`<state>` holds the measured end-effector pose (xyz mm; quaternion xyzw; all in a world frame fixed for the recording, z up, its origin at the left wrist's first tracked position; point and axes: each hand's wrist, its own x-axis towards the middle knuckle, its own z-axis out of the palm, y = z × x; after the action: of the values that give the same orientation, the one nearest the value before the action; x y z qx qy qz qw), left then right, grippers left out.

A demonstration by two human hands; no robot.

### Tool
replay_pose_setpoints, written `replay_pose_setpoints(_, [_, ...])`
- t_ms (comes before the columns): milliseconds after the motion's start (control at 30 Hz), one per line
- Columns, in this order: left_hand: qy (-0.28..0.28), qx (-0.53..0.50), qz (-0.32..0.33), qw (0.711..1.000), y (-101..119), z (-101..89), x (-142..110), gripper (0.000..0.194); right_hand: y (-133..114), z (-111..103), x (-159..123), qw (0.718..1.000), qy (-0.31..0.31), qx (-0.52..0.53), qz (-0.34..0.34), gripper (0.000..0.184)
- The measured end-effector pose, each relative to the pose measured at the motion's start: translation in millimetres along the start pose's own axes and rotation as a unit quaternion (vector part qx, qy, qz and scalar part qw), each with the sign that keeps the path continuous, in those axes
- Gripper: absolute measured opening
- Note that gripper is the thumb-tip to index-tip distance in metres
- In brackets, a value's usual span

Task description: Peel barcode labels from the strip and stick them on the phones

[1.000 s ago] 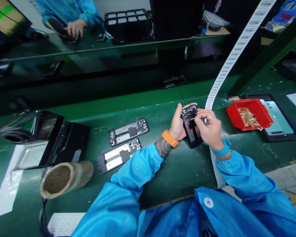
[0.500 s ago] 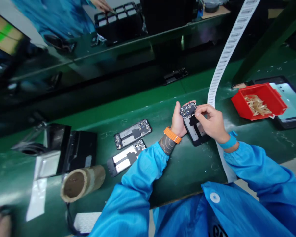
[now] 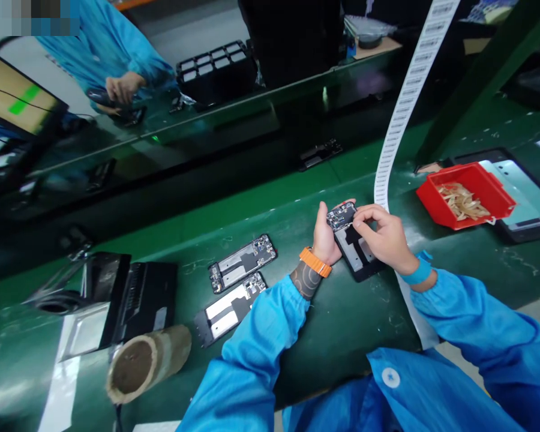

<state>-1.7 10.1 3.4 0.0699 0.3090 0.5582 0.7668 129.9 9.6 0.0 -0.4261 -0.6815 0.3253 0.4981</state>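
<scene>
An opened phone (image 3: 353, 252) with a bare circuit board at its top end lies tilted in my left hand (image 3: 326, 240), whose fingers wrap under its upper part. My right hand (image 3: 384, 235) pinches at the right edge of that board; anything between its fingertips is too small to make out. To the left, an opened phone frame (image 3: 248, 259) with exposed boards rests on the green bench, and a second phone frame (image 3: 228, 315) lies just below it, beside my left sleeve.
A long barcode label strip (image 3: 407, 102) hangs down behind my right hand. Right of it stands a red bin (image 3: 432, 207) holding tan strips. On the left are a cardboard tube (image 3: 173, 351) and a black box (image 3: 150, 294). A co-worker's hand (image 3: 126, 87) works across the bench.
The view has tilted up slightly, so the bench things sit lower. Both my hands keep almost the same hold on the phone. The co-worker's hand has left the black divided tray.
</scene>
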Motion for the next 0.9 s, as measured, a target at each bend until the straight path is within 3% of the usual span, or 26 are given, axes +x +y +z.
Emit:
replay_pose_setpoints(500, [-0.008,-0.040,-0.010,0.999,0.9,3.0,-0.3,0.070,0.1,-0.9,-2.0,0.999,-0.006,-0.040,0.006,0.007])
replay_pose_setpoints(900, [-0.010,-0.047,-0.024,0.999,1.6,2.7,0.2,0.070,0.9,-3.2,1.9,1.000,-0.006,-0.012,0.024,0.009])
